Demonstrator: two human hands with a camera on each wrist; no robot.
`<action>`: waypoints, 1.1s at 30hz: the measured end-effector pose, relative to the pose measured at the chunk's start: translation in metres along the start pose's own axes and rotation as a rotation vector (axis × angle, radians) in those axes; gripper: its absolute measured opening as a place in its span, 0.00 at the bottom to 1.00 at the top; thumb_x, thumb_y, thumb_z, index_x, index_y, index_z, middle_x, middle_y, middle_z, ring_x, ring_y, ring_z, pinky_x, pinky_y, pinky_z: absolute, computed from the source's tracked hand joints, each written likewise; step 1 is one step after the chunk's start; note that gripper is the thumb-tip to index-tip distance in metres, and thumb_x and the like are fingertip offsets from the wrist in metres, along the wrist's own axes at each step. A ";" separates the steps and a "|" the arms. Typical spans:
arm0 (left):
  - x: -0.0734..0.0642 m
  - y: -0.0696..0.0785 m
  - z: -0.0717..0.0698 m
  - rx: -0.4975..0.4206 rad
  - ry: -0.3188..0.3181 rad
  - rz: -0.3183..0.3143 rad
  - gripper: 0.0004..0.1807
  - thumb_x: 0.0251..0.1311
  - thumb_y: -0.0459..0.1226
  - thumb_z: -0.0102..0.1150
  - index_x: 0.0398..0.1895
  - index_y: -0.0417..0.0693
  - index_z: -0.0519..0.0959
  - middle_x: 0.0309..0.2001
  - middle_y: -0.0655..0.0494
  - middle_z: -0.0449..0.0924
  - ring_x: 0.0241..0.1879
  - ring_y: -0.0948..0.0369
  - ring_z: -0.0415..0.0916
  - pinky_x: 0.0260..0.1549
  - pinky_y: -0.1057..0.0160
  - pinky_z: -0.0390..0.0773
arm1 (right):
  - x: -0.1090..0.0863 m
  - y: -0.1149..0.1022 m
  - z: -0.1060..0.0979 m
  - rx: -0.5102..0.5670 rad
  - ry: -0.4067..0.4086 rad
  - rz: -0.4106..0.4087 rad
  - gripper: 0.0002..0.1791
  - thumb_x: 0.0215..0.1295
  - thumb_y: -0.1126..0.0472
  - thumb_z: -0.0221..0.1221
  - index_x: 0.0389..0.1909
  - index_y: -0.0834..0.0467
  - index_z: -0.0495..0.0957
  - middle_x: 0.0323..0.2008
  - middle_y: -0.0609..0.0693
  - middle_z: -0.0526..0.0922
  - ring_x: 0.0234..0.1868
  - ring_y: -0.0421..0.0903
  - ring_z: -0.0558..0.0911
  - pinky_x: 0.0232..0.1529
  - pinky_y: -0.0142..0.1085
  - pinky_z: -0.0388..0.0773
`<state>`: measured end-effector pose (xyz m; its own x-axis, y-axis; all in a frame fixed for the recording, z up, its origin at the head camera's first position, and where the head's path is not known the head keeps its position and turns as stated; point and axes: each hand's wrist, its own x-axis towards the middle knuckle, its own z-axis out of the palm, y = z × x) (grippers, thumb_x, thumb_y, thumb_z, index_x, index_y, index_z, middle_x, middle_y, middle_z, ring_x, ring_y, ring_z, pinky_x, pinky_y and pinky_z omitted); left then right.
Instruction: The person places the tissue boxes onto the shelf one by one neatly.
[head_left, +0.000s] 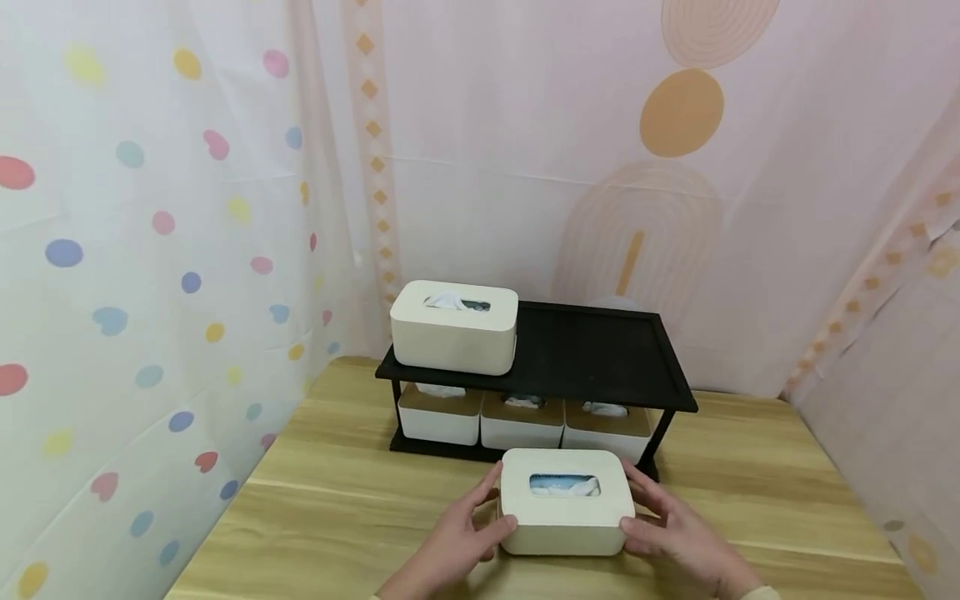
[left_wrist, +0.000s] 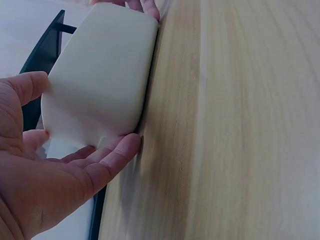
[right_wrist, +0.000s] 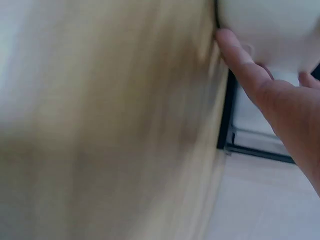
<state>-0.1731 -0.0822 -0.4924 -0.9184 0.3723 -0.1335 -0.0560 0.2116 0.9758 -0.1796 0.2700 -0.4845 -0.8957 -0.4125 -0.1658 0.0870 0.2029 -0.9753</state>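
Note:
A cream tissue box (head_left: 566,540) with an oblong slot, tissue and some blue showing inside it, is in front of the black rack. My left hand (head_left: 459,532) grips its left end, thumb at the front corner and fingers along the side. At the right end my right hand (head_left: 675,529) holds it the same way. Fingers of the left hand (left_wrist: 65,175) lie along the box's lower side in the left wrist view. In the right wrist view the right hand (right_wrist: 280,100) touches the box, blurred. Whether the box rests on the tabletop or hangs just over it, I cannot tell.
A black two-level rack (head_left: 592,350) stands behind. Another cream tissue box (head_left: 453,342) sits on its top at the left. Below are three white boxes with brown tops, among them the middle box (head_left: 521,429). Patterned curtains (head_left: 517,167) border the wooden table (head_left: 322,500).

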 end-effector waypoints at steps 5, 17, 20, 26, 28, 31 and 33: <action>0.001 -0.001 -0.002 0.011 -0.012 -0.010 0.45 0.74 0.49 0.66 0.88 0.69 0.53 0.79 0.25 0.60 0.33 0.57 0.80 0.36 0.57 0.84 | 0.000 0.002 0.003 0.042 0.036 -0.006 0.49 0.78 0.59 0.61 0.88 0.57 0.41 0.82 0.76 0.48 0.75 0.62 0.71 0.58 0.45 0.86; 0.000 -0.004 -0.004 -0.047 -0.046 0.001 0.45 0.74 0.46 0.67 0.88 0.67 0.54 0.79 0.26 0.60 0.51 0.51 0.85 0.42 0.51 0.89 | -0.004 0.010 0.001 0.089 0.018 -0.001 0.47 0.79 0.59 0.59 0.87 0.52 0.41 0.82 0.78 0.45 0.75 0.63 0.71 0.61 0.48 0.85; 0.001 -0.005 -0.003 -0.071 -0.060 -0.003 0.45 0.74 0.46 0.67 0.88 0.67 0.53 0.79 0.26 0.59 0.54 0.50 0.85 0.42 0.50 0.90 | -0.004 0.012 0.000 0.110 0.014 0.002 0.46 0.79 0.59 0.58 0.88 0.52 0.41 0.82 0.77 0.44 0.72 0.58 0.73 0.61 0.47 0.85; 0.004 -0.008 -0.005 -0.114 -0.068 -0.002 0.46 0.74 0.45 0.66 0.88 0.68 0.52 0.81 0.25 0.56 0.55 0.51 0.84 0.44 0.50 0.91 | 0.001 0.013 0.000 0.165 -0.007 0.007 0.46 0.81 0.60 0.56 0.88 0.48 0.39 0.84 0.75 0.40 0.73 0.53 0.73 0.63 0.47 0.83; 0.006 -0.008 -0.006 -0.124 -0.064 0.001 0.46 0.74 0.44 0.67 0.88 0.69 0.52 0.81 0.25 0.55 0.54 0.51 0.85 0.45 0.50 0.91 | 0.002 0.013 0.000 0.175 -0.009 0.009 0.46 0.81 0.60 0.56 0.88 0.47 0.38 0.84 0.74 0.40 0.72 0.52 0.73 0.64 0.46 0.82; 0.007 -0.009 -0.006 -0.142 -0.062 0.004 0.46 0.74 0.43 0.67 0.88 0.67 0.52 0.81 0.24 0.54 0.55 0.51 0.84 0.46 0.49 0.90 | 0.003 0.014 -0.001 0.183 -0.008 0.014 0.47 0.81 0.60 0.56 0.88 0.48 0.38 0.84 0.75 0.40 0.71 0.51 0.74 0.63 0.45 0.83; 0.008 -0.009 -0.007 -0.142 -0.062 -0.001 0.46 0.74 0.43 0.66 0.88 0.66 0.52 0.81 0.24 0.54 0.56 0.50 0.84 0.46 0.49 0.90 | 0.004 0.014 -0.002 0.195 -0.012 0.018 0.47 0.81 0.60 0.56 0.88 0.48 0.37 0.84 0.75 0.39 0.70 0.51 0.75 0.63 0.45 0.83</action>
<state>-0.1822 -0.0871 -0.5006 -0.8928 0.4281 -0.1402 -0.1155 0.0833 0.9898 -0.1824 0.2729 -0.4987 -0.8880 -0.4214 -0.1839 0.1866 0.0353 -0.9818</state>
